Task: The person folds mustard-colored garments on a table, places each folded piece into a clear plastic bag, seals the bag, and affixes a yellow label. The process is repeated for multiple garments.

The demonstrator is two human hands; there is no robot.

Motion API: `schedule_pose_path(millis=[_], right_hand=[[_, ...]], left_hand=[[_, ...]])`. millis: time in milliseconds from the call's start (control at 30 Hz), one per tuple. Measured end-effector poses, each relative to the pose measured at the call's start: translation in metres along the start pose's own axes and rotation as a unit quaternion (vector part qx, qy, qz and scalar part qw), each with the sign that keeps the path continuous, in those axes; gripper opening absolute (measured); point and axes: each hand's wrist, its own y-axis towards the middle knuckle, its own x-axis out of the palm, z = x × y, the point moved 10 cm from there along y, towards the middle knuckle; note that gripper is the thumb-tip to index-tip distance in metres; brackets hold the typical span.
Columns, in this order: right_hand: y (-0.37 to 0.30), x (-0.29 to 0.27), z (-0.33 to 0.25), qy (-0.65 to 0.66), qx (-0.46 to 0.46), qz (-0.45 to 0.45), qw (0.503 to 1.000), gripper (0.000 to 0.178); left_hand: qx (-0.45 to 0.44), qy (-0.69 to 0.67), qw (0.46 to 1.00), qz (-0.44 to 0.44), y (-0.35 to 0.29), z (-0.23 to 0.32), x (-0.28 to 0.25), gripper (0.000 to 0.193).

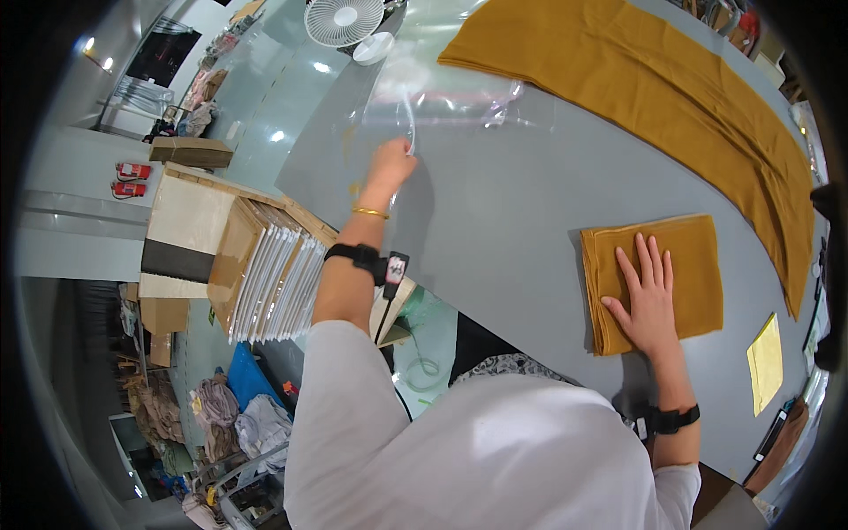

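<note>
**On the grey table [503, 212], your right hand [649, 305] lies flat on the folded mustard cloth [696, 283] while your left hand [393, 165] grips a translucent strip [408, 110]**

Under your right palm sits the folded mustard cloth, a squarish, layered bundle resting on the tabletop near your body. Your right fingers are stretched out and slightly spread on its upper face, the thumb standing well apart from them toward the left.

To the left of the folded mustard cloth and farther from you, your left arm reaches out, with a gold bracelet [370, 213] at the wrist and a black band [358, 256] on the forearm. The left fingers are curled in, pinching the strip against the thumb side; you cannot tell from here how each fingertip sits. Beyond that hand, up and left of the folded mustard cloth, clear plastic [459, 93] lies shiny and flat, and past it stands a white fan [344, 18].

Beyond the folded mustard cloth, and curving round to its right, a long mustard cloth [645, 88] lies well apart from it. To its right, nearer than that long piece, is a yellow sheet [766, 364]. Far to its left, off the tabletop, a row of white packs [278, 283] stands packed together.
</note>
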Motion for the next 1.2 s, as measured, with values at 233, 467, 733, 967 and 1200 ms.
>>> schedule_pose_path(millis=[233,467,733,967,1200], right_hand=[[0.056,-0.102,-0.123,0.032,-0.221,0.226,0.948,0.036],[0.049,-0.128,-0.141,0.098,-0.216,0.231,0.944,0.012],[0.001,-0.133,-0.099,0.175,-0.189,0.224,0.94,0.02],[-0.02,-0.139,-0.076,0.224,-0.176,0.239,0.928,0.02],[-0.025,-0.138,-0.063,0.221,-0.162,0.25,0.929,0.015]], left_hand=[[0.323,-0.214,0.919,0.072,-0.174,0.187,-0.092,0.021],[0.409,-0.167,0.888,0.13,-0.248,0.274,-0.144,0.022],[0.425,-0.243,0.871,-0.025,-0.25,0.31,-0.116,0.013],[0.457,-0.211,0.864,-0.01,-0.264,0.344,-0.12,0.01],[0.453,-0.164,0.876,-0.006,-0.268,0.361,-0.115,0.014]])
